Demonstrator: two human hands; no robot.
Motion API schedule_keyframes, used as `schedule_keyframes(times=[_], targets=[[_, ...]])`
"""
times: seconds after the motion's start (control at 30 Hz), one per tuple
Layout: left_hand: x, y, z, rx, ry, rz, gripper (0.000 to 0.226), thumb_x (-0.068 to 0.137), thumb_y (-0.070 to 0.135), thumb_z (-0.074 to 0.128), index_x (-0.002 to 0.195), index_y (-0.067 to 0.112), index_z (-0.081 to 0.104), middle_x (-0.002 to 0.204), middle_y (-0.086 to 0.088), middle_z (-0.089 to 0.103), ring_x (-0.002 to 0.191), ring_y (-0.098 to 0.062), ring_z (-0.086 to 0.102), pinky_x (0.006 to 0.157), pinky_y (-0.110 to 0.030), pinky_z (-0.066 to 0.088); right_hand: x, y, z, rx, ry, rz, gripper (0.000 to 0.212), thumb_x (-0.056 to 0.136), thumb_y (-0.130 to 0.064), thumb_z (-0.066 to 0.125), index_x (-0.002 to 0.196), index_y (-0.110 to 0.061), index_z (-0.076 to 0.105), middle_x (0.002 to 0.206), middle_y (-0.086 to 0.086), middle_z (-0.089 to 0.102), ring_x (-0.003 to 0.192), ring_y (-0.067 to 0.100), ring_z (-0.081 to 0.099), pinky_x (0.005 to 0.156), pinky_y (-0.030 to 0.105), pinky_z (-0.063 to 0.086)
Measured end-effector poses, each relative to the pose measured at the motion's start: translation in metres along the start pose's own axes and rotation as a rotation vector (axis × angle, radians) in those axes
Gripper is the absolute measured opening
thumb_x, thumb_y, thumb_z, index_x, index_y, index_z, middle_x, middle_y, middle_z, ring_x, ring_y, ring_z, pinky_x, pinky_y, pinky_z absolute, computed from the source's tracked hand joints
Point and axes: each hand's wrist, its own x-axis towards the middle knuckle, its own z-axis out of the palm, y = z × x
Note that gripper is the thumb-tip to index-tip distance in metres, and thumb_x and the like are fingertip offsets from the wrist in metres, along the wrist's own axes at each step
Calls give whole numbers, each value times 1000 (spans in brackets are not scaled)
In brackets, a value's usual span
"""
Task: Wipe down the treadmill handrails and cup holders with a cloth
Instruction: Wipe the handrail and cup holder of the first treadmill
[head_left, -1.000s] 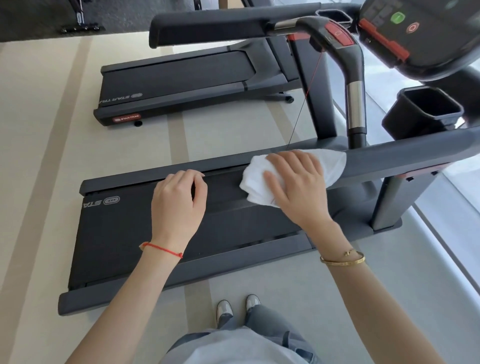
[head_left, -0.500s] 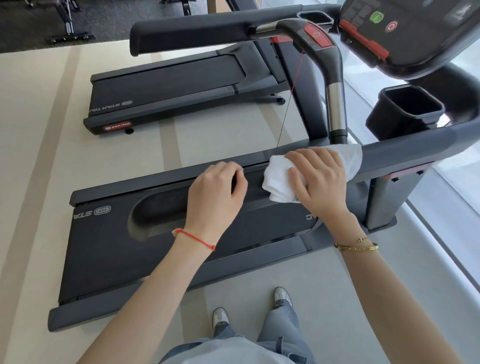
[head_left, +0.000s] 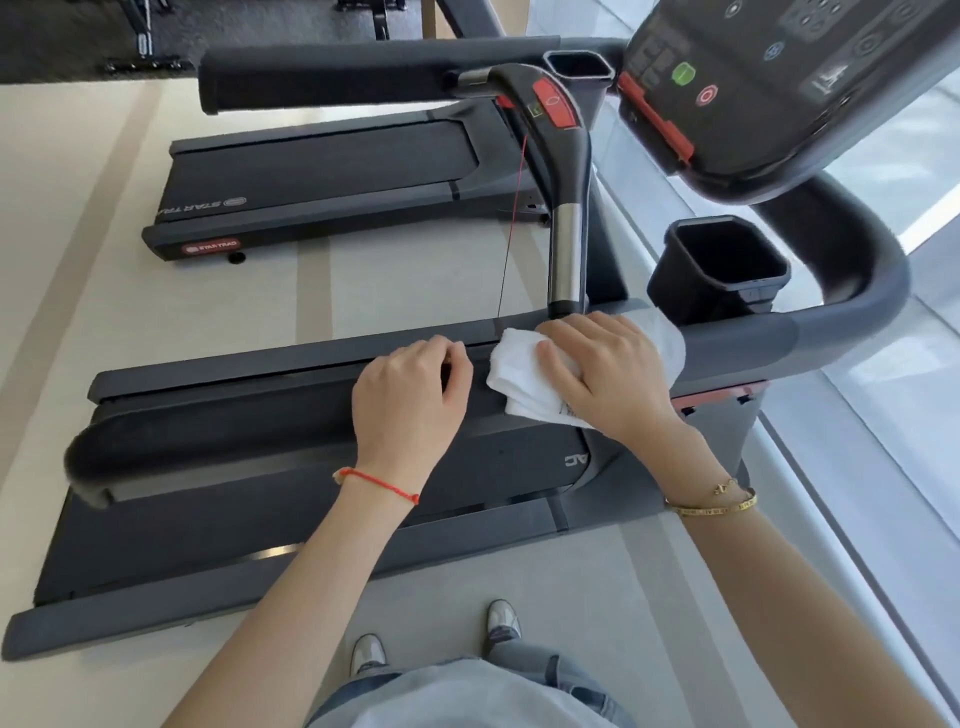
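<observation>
Nearest are two shoes (head_left: 435, 642) on the pale floor (head_left: 649, 597), beside the deck of the near treadmill (head_left: 208, 519). Two bare forearms reach over it: the left wrist carries one red string (head_left: 376, 483), the right wrist two gold bracelets (head_left: 714, 501). The left hand (head_left: 410, 400) curls its fingers over the near handrail (head_left: 218, 431) and grips it. Just beside it, the right hand (head_left: 605, 376) lies on one folded white cloth (head_left: 524, 379), fingers bent over it and pressing it onto the same rail. One cup holder (head_left: 719, 270) stands just beyond the cloth, a second (head_left: 579, 70) farther off beside the console (head_left: 779, 88). The far handrail (head_left: 337, 78) spans the top. A second treadmill (head_left: 322, 176) lies beyond on the floor.
</observation>
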Motion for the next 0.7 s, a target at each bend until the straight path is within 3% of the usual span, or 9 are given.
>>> schedule_keyframes(times=[0.13, 0.27, 0.37, 0.53, 0.7], targets=[[0, 3, 2, 121, 70, 8, 42, 96, 24, 49, 55, 17, 44, 45, 6, 34, 41, -15, 28, 47, -20, 14, -10, 1, -3, -17, -29, -113, 37, 104, -33, 35, 113, -14, 66, 101, -1, 68, 89, 23, 60, 82, 38, 44], [-2, 4, 5, 173, 59, -37, 45, 96, 27, 45, 52, 16, 44, 43, 4, 36, 41, -19, 33, 46, -22, 13, -13, 7, -6, 2, -49, -207, 38, 104, -33, 37, 122, -13, 63, 115, -1, 66, 102, 22, 61, 91, 35, 43], [-3, 3, 5, 164, 48, -68, 44, 96, 27, 44, 55, 14, 52, 44, 3, 41, 42, -21, 37, 46, -21, 15, -5, 7, -8, -2, -135, -245, 40, 105, -33, 33, 120, -12, 63, 111, 0, 67, 96, 22, 62, 88, 35, 44], [-5, -1, -3, 130, 20, -115, 40, 97, 25, 43, 69, 9, 67, 54, -4, 56, 52, -27, 49, 52, -31, 35, 21, -14, -5, -85, -353, -237, 57, 104, -42, 9, 113, -15, 59, 89, -2, 63, 77, 22, 58, 75, 34, 42], [-9, -24, -21, 172, 42, -145, 35, 96, 21, 46, 74, 8, 69, 58, -5, 60, 57, -27, 54, 56, -32, 40, 39, -32, 1, -54, -391, -284, 56, 98, -46, 2, 95, -16, 49, 78, -3, 57, 69, 23, 56, 67, 33, 40]])
